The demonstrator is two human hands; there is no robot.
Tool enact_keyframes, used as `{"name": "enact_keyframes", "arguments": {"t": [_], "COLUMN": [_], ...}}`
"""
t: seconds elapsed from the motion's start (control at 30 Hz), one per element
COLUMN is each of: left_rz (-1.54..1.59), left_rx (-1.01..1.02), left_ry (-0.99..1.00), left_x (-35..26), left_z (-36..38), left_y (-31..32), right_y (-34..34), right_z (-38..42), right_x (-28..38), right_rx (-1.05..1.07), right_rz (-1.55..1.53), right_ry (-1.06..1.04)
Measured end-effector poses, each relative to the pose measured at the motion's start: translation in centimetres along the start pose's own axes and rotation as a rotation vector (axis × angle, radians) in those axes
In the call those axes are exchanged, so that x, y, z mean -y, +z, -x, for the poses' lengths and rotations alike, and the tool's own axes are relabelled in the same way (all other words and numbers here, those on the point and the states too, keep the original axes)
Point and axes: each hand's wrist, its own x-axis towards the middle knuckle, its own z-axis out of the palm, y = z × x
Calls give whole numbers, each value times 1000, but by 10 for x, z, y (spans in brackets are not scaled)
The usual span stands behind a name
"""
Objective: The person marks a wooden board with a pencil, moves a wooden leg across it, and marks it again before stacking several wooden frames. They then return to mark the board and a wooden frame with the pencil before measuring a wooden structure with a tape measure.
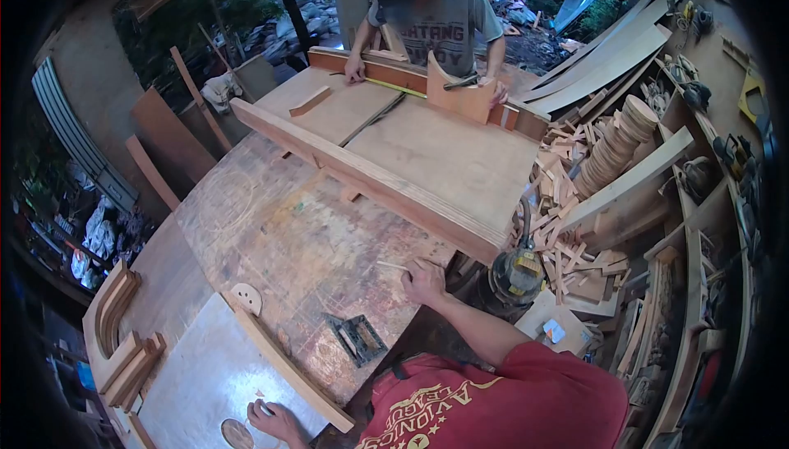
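My right hand [426,280] is closed at the bench's near right edge, with a thin pale stick [392,265] sticking out of its fingers. My left hand [275,423] rests over a whitish, shiny board [209,359], its fingers curled around something small and dark that I cannot make out. Beside it is an oval cutout [237,432] in the board. A long wooden strip [283,363] lies along the board's edge. Between my hands sits a black slotted tool or frame [356,340]. Near the strip's far end is a small pale disc with holes [246,299].
Across the bench [271,202], another person [448,22] has both hands at a panel [460,153] with a yellow tape measure [394,87]. Curved wooden pieces [123,309] lie at left. A router-like machine [516,272] and wood offcuts [575,170] are at right.
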Motion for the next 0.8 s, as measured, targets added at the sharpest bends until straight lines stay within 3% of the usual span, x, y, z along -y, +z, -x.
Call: {"name": "enact_keyframes", "arguments": {"t": [0.33, 0.8], "left_rz": [82, -84], "left_rx": [67, 1], "left_ry": [22, 85], "left_x": [10, -9], "left_z": [-1, 1], "left_y": [-1, -6], "right_y": [-1, 4], "right_z": [0, 2], "right_x": [-1, -7], "right_rx": [-7, -16], "right_rz": [-48, -85], "right_ry": [6, -30]}}
